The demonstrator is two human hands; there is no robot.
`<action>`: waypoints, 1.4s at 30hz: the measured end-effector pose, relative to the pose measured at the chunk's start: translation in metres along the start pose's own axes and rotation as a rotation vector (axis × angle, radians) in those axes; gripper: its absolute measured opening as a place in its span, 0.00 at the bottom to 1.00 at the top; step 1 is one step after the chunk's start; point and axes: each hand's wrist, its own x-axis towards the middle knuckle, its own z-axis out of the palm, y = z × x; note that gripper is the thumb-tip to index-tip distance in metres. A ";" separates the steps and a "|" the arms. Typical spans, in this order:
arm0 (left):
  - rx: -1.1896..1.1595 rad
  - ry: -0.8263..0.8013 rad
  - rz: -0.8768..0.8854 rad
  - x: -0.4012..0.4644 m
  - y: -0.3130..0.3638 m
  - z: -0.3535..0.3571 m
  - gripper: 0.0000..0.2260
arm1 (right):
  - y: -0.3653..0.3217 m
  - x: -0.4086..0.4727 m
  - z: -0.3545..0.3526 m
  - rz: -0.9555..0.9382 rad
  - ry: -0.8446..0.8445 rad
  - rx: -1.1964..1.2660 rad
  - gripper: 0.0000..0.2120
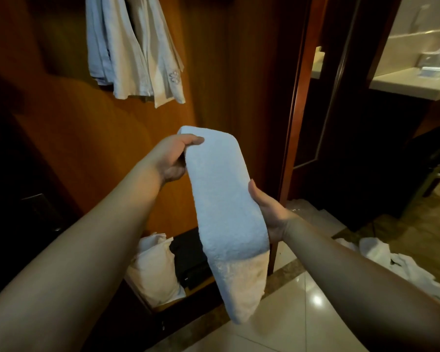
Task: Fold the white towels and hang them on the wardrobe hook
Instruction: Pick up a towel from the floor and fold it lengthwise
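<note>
A white towel (224, 207), folded into a long narrow strip, hangs in front of the open wooden wardrobe (92, 138). My left hand (173, 158) grips its top end, thumb over the front edge. My right hand (269, 212) holds its right edge at mid-length, fingers hidden behind the cloth. The lower end dangles free above the floor. More white towels (396, 260) lie crumpled on the tiled floor at the right. No hook is visible.
Pale garments (135, 49) hang inside the wardrobe at the top. A white pillow-like bundle (155, 270) and a black box (191, 260) sit on the wardrobe floor. A dark door frame (297, 102) stands to the right, with a bathroom counter (412, 85) beyond.
</note>
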 end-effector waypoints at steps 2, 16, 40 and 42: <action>-0.003 -0.010 -0.025 0.006 -0.003 -0.001 0.20 | -0.006 -0.003 0.003 0.015 -0.006 -0.059 0.38; 0.094 -0.247 -0.067 -0.021 -0.087 0.000 0.34 | -0.073 -0.018 0.022 -0.166 0.294 -0.219 0.34; 0.291 0.039 0.267 -0.025 -0.071 0.029 0.11 | -0.129 -0.034 0.070 -0.221 0.403 -0.318 0.26; 0.343 0.068 0.287 -0.025 -0.068 0.030 0.13 | -0.137 -0.033 0.082 -0.231 0.403 -0.284 0.27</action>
